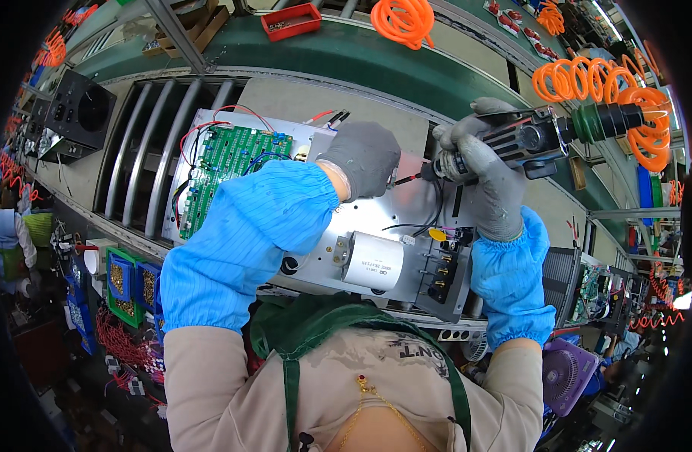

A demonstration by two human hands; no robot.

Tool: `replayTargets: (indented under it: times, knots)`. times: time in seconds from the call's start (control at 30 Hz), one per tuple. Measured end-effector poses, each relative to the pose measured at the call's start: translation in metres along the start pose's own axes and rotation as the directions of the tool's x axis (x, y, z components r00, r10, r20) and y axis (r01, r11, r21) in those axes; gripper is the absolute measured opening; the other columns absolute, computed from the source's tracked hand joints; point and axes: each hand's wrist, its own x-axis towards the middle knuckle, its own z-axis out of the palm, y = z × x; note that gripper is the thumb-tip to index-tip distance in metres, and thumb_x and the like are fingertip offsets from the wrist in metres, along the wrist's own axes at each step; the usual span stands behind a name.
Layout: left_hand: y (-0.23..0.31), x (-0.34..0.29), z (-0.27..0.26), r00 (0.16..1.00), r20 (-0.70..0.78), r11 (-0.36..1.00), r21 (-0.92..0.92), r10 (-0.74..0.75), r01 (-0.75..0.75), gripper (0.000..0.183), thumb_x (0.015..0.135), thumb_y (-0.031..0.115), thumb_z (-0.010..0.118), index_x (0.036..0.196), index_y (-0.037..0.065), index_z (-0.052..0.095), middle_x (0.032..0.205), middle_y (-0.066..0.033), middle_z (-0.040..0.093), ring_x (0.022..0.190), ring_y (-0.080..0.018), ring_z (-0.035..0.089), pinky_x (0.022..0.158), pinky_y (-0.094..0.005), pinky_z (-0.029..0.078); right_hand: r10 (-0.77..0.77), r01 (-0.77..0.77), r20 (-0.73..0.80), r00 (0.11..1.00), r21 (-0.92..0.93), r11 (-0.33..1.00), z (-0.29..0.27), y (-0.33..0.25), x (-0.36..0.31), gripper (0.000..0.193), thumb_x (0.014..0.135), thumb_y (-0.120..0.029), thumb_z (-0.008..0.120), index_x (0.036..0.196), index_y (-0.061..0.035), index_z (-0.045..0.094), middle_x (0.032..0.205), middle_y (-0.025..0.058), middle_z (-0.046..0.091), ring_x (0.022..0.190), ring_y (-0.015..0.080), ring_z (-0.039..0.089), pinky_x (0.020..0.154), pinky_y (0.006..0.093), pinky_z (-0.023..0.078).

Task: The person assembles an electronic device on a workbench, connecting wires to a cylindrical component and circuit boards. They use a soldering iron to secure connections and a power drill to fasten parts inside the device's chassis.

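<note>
My right hand (pixel 491 177), in a grey glove, wraps round a power screwdriver (pixel 521 140) lying nearly level, its bit pointing left. My left hand (pixel 366 160), also gloved, is closed just left of the bit's tip, over a metal chassis plate (pixel 376 215). Its fingertips are hidden, so what they hold cannot be made out. On the plate sit a green circuit board (pixel 229 162), partly behind my left sleeve, and a white cylindrical capacitor (pixel 373 261). A black terminal block (pixel 445 273) with brass studs stands at the plate's near right, beside a yellow disc (pixel 437 234).
Metal rollers (pixel 165 154) carry the work, with a green belt (pixel 323 60) beyond. An orange coiled hose (pixel 647 128) hangs at the screwdriver's tail. A red tray (pixel 291 22) lies at the back. Blue bins (pixel 148 286) of small parts stand left; a purple fan (pixel 568 374) is at right.
</note>
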Motion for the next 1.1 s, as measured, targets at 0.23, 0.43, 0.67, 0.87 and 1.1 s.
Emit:
replayTargets:
  times: [0.23,0.43,0.67,0.87,1.1]
  knots:
    - [0.0,0.001,-0.001,0.998,0.049,0.999,-0.017,-0.03,0.031,0.015,0.072,0.018,0.061,0.078,0.007,0.07,0.08,-0.0127,0.066,0.079,-0.0273,0.066,0.068,-0.0379,0.052,0.063,-0.06,0.012,0.998,-0.154,0.986,0.008,-0.002,-0.002,0.047,0.075,-0.007,0.064,0.118,0.0004,0.045,0.079,0.0104,0.059,0.071,0.0191,0.058,0.078,0.0373,0.051]
    - [0.0,0.001,-0.003,0.998,0.054,0.999,-0.039,-0.023,0.025,0.015,0.071,0.018,0.063,0.077,0.007,0.07,0.08,-0.0133,0.066,0.077,-0.028,0.066,0.069,-0.0378,0.052,0.023,-0.011,0.089,0.996,-0.13,0.991,0.003,0.003,-0.003,0.046,0.071,0.004,0.066,0.115,0.0013,0.051,0.083,0.009,0.063,0.073,0.0138,0.062,0.066,0.0276,0.053]
    - [0.0,0.002,0.002,0.998,0.029,0.997,-0.06,-0.055,0.057,0.014,0.07,0.019,0.065,0.078,0.009,0.071,0.079,-0.0124,0.067,0.078,-0.0285,0.066,0.069,-0.0378,0.052,0.042,-0.013,0.19,0.981,-0.152,0.988,0.005,0.006,-0.003,0.041,0.07,0.004,0.067,0.109,0.0004,0.054,0.084,0.0079,0.063,0.079,0.0137,0.062,0.07,0.0276,0.052]
    - [-0.003,0.006,0.01,0.997,0.034,0.993,-0.1,-0.064,0.067,0.012,0.072,0.019,0.065,0.078,0.011,0.072,0.079,-0.0112,0.067,0.078,-0.0277,0.067,0.069,-0.0378,0.052,0.091,-0.043,0.25,0.964,-0.193,0.98,0.018,-0.002,-0.002,0.04,0.07,0.0,0.071,0.107,0.0001,0.056,0.086,0.0087,0.064,0.081,0.0142,0.063,0.073,0.0277,0.052]
    - [-0.003,0.009,0.014,0.998,0.033,0.994,-0.1,-0.05,0.053,0.012,0.071,0.019,0.065,0.077,0.011,0.072,0.078,-0.0108,0.067,0.078,-0.0275,0.066,0.068,-0.038,0.052,0.093,-0.056,0.276,0.957,-0.139,0.989,0.012,0.007,-0.002,0.04,0.071,-0.001,0.07,0.108,0.0002,0.056,0.086,0.0086,0.064,0.081,0.0139,0.063,0.072,0.0277,0.052]
